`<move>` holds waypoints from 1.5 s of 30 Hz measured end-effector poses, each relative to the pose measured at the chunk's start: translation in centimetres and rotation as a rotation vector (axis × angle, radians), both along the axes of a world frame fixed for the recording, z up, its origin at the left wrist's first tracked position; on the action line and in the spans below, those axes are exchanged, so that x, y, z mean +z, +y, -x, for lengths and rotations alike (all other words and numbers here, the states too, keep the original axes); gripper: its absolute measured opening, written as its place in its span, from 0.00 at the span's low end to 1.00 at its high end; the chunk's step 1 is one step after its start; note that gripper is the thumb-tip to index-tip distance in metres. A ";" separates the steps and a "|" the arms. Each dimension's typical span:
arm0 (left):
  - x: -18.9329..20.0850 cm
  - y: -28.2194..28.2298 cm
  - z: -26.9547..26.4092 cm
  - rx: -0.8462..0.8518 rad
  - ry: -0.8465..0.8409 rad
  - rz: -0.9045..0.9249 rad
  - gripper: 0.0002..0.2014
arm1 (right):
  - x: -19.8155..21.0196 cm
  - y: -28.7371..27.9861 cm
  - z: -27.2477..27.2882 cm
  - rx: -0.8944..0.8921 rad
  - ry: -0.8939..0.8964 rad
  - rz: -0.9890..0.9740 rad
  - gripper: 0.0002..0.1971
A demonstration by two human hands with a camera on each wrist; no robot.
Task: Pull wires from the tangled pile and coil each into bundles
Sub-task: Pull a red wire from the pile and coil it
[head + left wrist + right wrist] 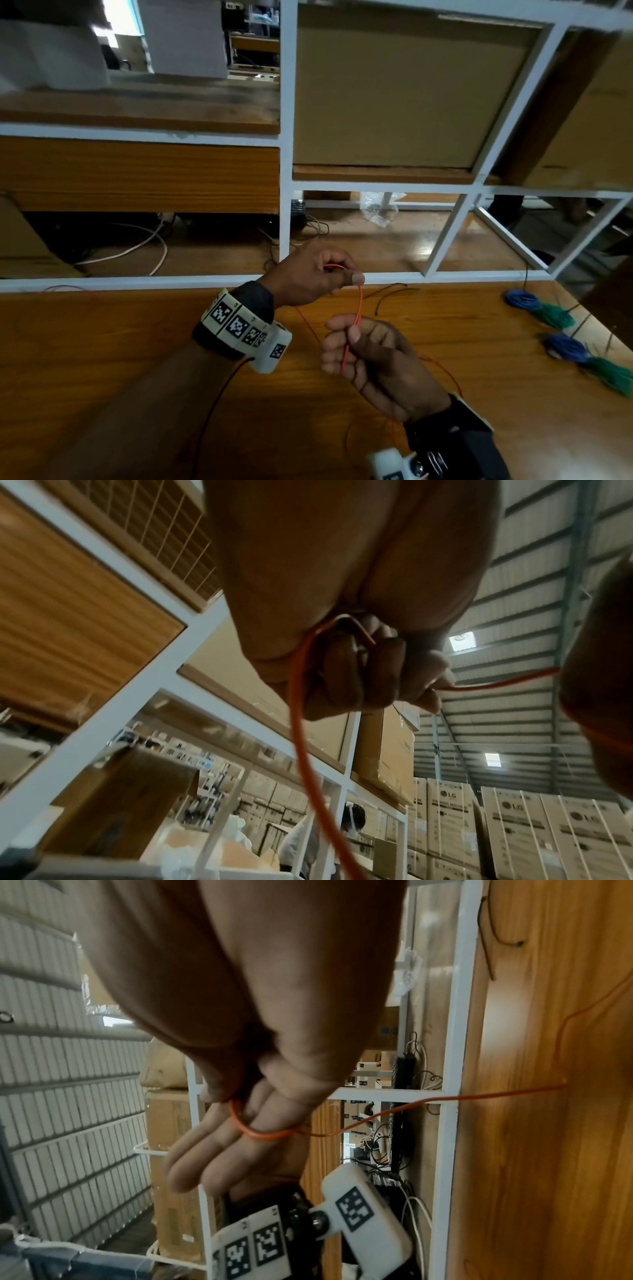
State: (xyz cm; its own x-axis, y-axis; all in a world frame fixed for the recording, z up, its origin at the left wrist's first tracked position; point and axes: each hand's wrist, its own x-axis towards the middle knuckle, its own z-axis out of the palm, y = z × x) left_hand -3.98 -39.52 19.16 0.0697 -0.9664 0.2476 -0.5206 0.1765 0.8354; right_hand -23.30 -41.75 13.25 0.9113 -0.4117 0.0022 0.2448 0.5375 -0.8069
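Both hands were raised above the wooden counter (pixel 137 342), sharing one thin orange wire (pixel 358 308). The left hand (pixel 308 277) had its fingers (pixel 346 674) curled tight around the wire's upper loop, thumb pressed on it. Just below, the right hand (pixel 373 356) pinched the doubled strand between thumb and forefinger, its other fingers (pixel 205 1153) loosely extended. The wire's slack trailed onto the counter. Two coiled blue-and-green wire bundles (pixel 537 306) lay well apart at the counter's right edge, near a loose black wire (pixel 390 294).
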 end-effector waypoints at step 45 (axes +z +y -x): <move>-1.3 -2.2 0.1 -0.086 0.028 0.208 0.03 | 1.8 -0.9 0.0 0.229 -0.074 0.165 0.10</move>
